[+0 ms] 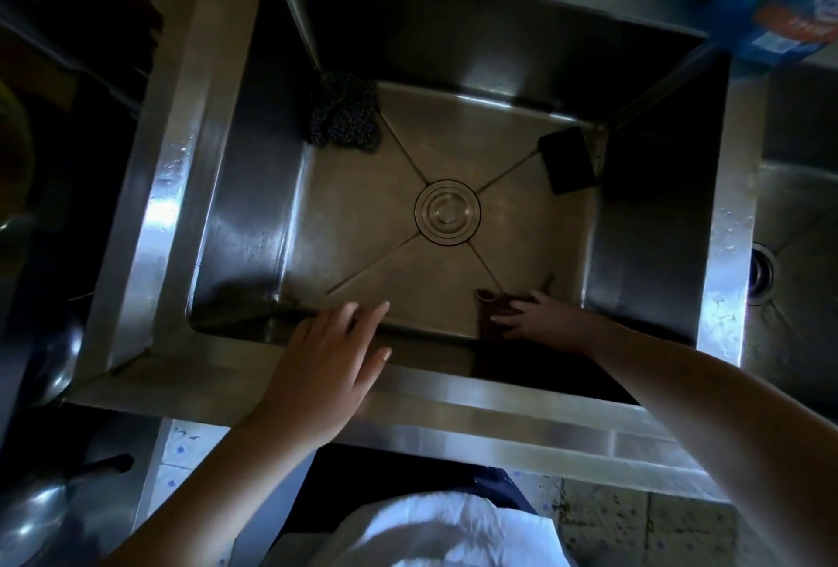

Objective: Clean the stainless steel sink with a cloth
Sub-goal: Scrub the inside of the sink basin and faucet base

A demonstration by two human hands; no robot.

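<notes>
cloth [487, 311] under r hand [539, 322]; l hand [317, 362] fingers [365, 317] straight

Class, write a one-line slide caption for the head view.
Right hand presses a dark cloth on the sink floor by the front wall; left hand rests on the rim.

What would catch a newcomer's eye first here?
The deep square stainless steel sink fills the view, its round metal drain dead centre. At the basin's near right, the right hand presses a dark brown cloth to the floor, while the left hand rests open on the near rim. A dark mesh scouring pad sits in the far left corner.
</notes>
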